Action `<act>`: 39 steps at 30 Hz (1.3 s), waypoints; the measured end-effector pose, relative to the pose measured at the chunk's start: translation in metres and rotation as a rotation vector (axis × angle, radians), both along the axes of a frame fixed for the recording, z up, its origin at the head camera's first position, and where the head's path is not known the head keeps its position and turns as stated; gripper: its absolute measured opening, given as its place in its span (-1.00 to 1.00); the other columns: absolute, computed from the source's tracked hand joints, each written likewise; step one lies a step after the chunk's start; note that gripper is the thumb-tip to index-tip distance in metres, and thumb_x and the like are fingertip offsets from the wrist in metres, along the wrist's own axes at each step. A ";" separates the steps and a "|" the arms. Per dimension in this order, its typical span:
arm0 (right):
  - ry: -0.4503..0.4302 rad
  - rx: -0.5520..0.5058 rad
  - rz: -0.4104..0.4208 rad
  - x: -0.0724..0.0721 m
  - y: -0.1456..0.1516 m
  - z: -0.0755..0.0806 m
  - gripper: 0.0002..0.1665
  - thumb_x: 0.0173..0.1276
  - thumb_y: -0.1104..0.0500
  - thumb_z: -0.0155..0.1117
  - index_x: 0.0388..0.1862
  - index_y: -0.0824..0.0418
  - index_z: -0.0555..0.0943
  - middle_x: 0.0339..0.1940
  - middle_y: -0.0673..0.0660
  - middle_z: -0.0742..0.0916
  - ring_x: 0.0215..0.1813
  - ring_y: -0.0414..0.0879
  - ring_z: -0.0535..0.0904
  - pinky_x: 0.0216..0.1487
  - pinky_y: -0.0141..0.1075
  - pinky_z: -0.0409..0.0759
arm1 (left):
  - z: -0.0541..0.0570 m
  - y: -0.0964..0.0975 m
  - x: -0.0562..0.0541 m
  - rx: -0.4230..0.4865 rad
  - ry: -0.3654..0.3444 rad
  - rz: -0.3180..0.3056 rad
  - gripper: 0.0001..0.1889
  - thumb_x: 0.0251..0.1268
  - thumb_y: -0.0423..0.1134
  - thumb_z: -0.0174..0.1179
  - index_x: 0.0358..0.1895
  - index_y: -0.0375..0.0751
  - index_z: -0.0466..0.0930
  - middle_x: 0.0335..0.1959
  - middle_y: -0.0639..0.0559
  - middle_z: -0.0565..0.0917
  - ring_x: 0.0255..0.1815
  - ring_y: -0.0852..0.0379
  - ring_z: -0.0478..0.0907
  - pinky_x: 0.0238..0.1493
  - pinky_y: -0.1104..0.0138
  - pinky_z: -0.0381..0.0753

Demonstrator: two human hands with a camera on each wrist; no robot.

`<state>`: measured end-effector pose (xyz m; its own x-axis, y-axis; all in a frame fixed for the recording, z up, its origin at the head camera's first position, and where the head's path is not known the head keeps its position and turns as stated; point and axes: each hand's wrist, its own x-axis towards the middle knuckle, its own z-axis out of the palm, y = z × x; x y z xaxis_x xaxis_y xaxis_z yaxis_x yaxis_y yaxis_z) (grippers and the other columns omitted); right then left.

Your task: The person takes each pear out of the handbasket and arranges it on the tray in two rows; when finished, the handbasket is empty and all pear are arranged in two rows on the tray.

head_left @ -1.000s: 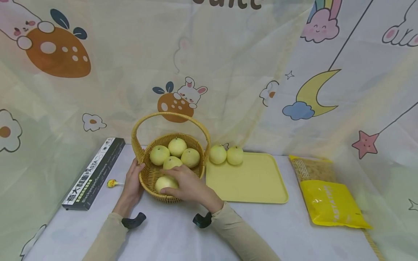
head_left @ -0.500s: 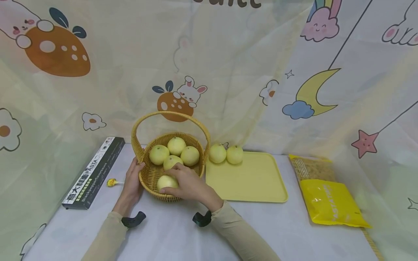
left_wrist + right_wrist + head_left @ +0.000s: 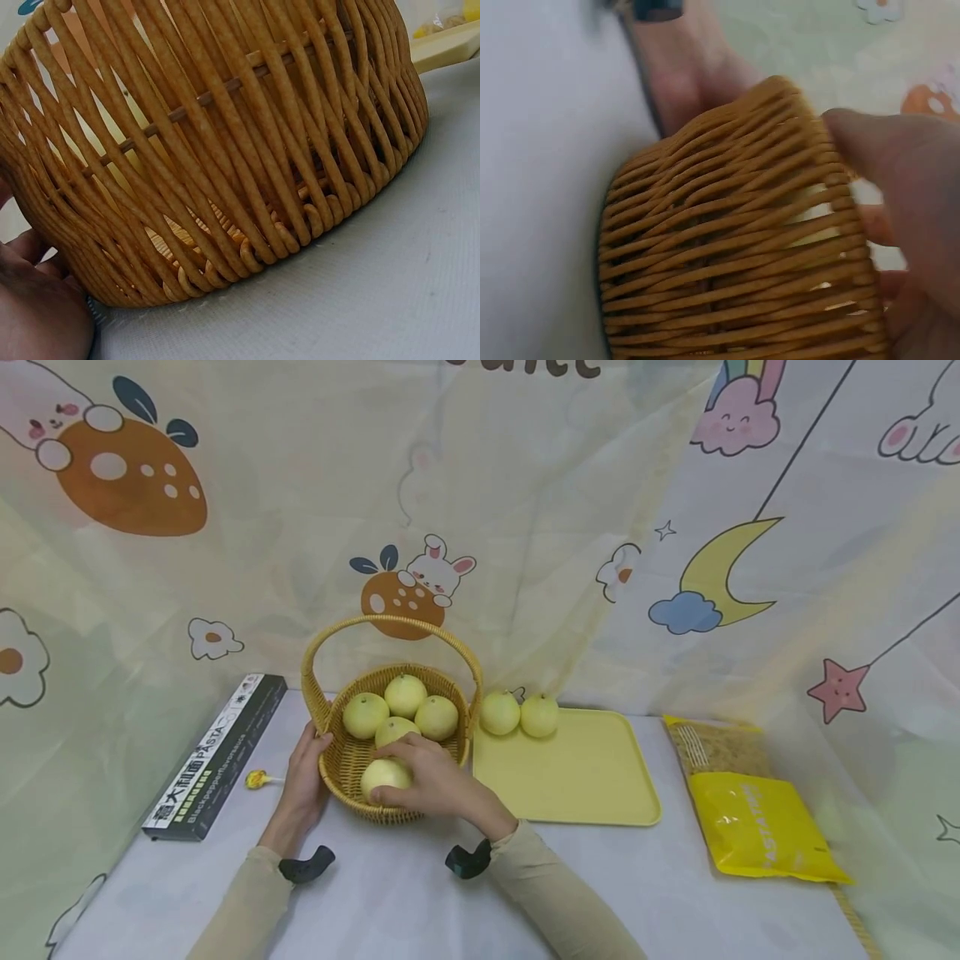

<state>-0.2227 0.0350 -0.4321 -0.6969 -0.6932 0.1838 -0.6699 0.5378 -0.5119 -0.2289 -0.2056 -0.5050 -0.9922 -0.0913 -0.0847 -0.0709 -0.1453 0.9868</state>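
Observation:
A woven basket (image 3: 352, 768) with a tall arched handle stands on the table, several pale yellow-green pears (image 3: 406, 696) inside it. My left hand (image 3: 302, 781) grips the basket's left side near the handle's base, thumb at the rim. In the left wrist view the fingers of that hand (image 3: 41, 292) lie against the outer wall. My right hand (image 3: 438, 781) reaches over the near rim and holds the front pear (image 3: 384, 777) between thumb and fingers. The right wrist view has this hand (image 3: 922, 202) over the rim; the held pear is mostly hidden there behind the wickerwork.
Right of the basket lies a yellow tray (image 3: 577, 777), with two more pears (image 3: 519, 716) at its back left corner. A black pasta box (image 3: 217, 760) and a lollipop (image 3: 258, 780) are on the left. A yellow pasta bag (image 3: 757, 810) lies far right.
The front pear and my right hand have shifted very slightly within the basket. My left hand, the basket and the other pears have stayed in place.

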 end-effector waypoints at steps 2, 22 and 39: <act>-0.028 -0.075 0.020 -0.004 0.003 0.000 -0.35 0.40 -0.14 0.49 0.38 0.11 0.65 0.25 0.06 0.73 0.20 -0.15 0.63 0.15 -0.38 0.63 | 0.001 0.000 0.000 0.002 0.002 0.001 -0.38 0.74 -0.06 -0.22 0.74 0.40 -0.07 0.79 0.23 -0.03 0.79 0.06 -0.04 0.79 0.11 -0.01; -0.389 -0.277 0.036 -0.013 0.016 0.005 -0.24 0.25 -0.05 0.65 0.43 0.03 0.65 0.38 -0.13 0.71 0.31 -0.28 0.60 0.20 -0.37 0.69 | 0.001 0.000 0.000 0.014 -0.012 0.008 -0.37 0.73 -0.08 -0.22 0.74 0.37 -0.06 0.79 0.20 -0.02 0.79 0.06 -0.05 0.79 0.11 -0.04; -0.219 -0.317 0.035 -0.008 0.010 0.000 -0.15 -0.05 -0.06 0.81 0.24 0.04 0.62 0.18 -0.14 0.72 0.21 -0.30 0.60 0.23 -0.37 0.62 | 0.000 -0.001 0.000 0.019 -0.001 0.008 -0.37 0.73 -0.08 -0.20 0.74 0.36 -0.04 0.79 0.19 -0.01 0.79 0.04 -0.04 0.79 0.09 -0.03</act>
